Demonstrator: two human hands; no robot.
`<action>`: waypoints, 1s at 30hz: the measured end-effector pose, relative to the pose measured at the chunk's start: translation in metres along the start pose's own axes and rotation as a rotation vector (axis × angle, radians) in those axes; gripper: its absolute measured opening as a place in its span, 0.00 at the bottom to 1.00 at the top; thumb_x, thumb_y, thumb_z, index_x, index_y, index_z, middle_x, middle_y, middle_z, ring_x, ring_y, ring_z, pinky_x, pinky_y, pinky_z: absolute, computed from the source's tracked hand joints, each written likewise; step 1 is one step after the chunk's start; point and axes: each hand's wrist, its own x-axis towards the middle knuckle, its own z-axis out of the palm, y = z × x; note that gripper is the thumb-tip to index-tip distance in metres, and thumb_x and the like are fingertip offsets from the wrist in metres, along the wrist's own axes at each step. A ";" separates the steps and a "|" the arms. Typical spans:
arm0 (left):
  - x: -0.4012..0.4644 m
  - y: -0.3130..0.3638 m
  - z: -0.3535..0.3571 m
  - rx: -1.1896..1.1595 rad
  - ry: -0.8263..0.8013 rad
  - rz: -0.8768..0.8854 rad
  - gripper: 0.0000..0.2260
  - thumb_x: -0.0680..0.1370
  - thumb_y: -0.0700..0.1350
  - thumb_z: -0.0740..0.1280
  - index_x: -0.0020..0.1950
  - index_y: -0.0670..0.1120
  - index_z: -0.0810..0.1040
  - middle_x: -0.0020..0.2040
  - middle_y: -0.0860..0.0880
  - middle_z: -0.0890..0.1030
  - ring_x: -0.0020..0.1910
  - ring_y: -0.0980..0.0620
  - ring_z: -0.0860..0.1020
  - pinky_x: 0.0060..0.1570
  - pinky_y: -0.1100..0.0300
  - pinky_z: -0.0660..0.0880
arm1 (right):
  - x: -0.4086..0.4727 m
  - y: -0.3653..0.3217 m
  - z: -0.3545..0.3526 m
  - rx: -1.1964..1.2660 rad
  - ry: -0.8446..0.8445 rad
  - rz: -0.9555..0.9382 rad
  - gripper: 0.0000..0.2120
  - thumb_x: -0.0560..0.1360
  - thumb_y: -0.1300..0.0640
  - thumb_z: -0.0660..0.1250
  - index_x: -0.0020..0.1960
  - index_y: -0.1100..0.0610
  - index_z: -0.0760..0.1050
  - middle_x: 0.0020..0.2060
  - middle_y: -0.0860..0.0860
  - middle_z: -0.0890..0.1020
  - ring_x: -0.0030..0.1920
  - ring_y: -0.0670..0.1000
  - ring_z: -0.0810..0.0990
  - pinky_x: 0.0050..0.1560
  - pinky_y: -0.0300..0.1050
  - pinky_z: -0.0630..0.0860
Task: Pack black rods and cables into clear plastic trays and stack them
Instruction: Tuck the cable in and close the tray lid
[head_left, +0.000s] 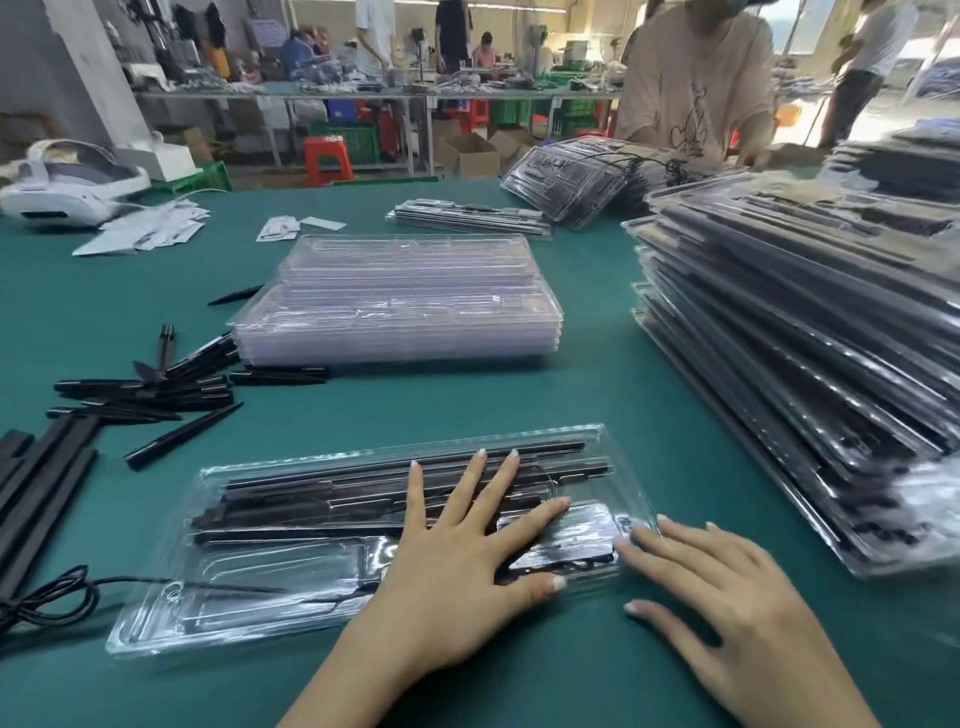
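Note:
A clear plastic tray lies on the green table in front of me, holding black rods and a flat black part. My left hand presses flat on the tray's middle with straight, spread fingers. My right hand rests open at the tray's right end, fingertips touching its edge. A black cable trails off the tray's left side. Loose black rods lie scattered at the left. Empty clear trays are stacked behind. Packed trays stand piled at the right.
A white device and paper slips sit at the far left. More packed trays and a tilted pile lie at the back. A person stands across the table. Long black bars lie at the left edge.

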 end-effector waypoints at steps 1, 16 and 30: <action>0.000 0.000 0.000 -0.004 0.000 0.001 0.22 0.71 0.73 0.40 0.62 0.81 0.34 0.73 0.62 0.28 0.68 0.60 0.22 0.65 0.41 0.22 | 0.001 0.002 0.002 -0.005 -0.025 -0.017 0.19 0.76 0.42 0.59 0.53 0.51 0.84 0.52 0.45 0.84 0.54 0.45 0.80 0.61 0.43 0.68; 0.050 0.012 0.008 0.050 0.101 0.121 0.25 0.78 0.67 0.44 0.74 0.69 0.42 0.77 0.59 0.38 0.75 0.55 0.33 0.67 0.36 0.28 | 0.047 0.022 -0.029 0.505 -0.435 0.354 0.07 0.72 0.48 0.73 0.49 0.40 0.81 0.44 0.37 0.83 0.49 0.38 0.80 0.55 0.39 0.74; 0.054 0.015 0.000 -0.003 -0.004 0.068 0.35 0.77 0.68 0.48 0.78 0.55 0.41 0.77 0.61 0.39 0.74 0.59 0.33 0.69 0.40 0.28 | 0.170 0.030 0.018 -0.346 -1.161 -0.156 0.67 0.54 0.35 0.79 0.75 0.40 0.33 0.77 0.49 0.46 0.75 0.53 0.43 0.72 0.60 0.53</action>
